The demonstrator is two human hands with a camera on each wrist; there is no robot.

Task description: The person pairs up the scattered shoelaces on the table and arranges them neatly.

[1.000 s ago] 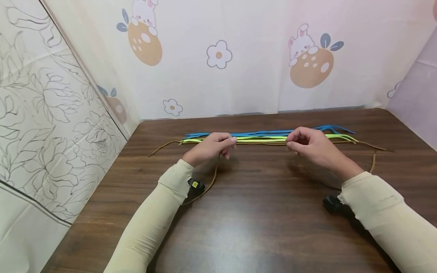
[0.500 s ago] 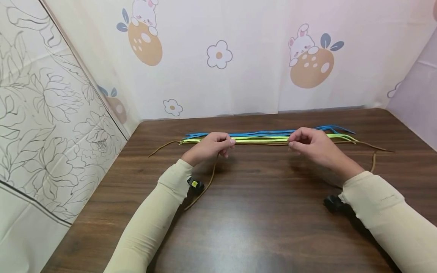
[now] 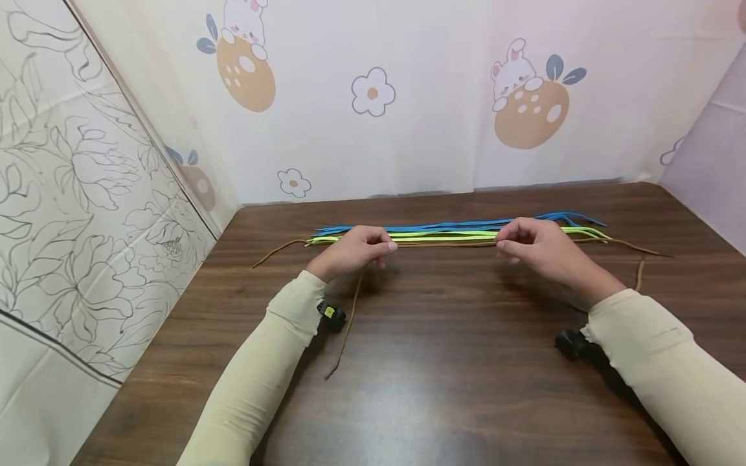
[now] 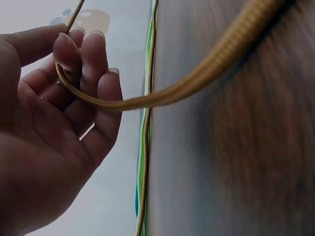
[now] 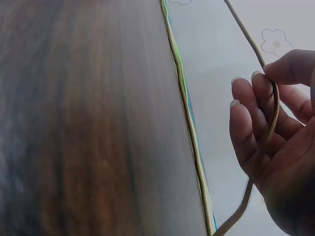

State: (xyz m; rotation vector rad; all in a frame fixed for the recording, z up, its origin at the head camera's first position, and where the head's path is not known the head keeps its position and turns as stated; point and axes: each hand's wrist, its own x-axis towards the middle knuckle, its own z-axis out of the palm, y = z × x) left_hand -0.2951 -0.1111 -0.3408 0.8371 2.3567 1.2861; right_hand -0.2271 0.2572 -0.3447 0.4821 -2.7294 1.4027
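A brown shoelace [image 4: 172, 93] is raised off the table, pinched near its middle by both hands. My left hand [image 3: 354, 249] holds it between thumb and forefinger, and its loose end [image 3: 351, 317] trails down toward me. My right hand [image 3: 539, 249] pinches the same lace [image 5: 274, 108], which crosses the palm in the right wrist view. Behind the hands, a second brown lace [image 3: 641, 249] lies along the table beside yellow-green laces [image 3: 443, 238] and blue laces [image 3: 408, 228]. In the head view, the held span between the hands is hard to make out.
The dark wooden table [image 3: 408, 362] extends toward me and out to both sides. A patterned curtain [image 3: 431, 142] stands at its back edge. Another patterned sheet [image 3: 99, 194] borders the left side. Small black cameras [image 3: 571, 344] hang beneath the wrists.
My hands have drawn slightly apart, the left shifting left and the right shifting right. The lace's loose end under my left hand has slid and straightened, its tip now showing.
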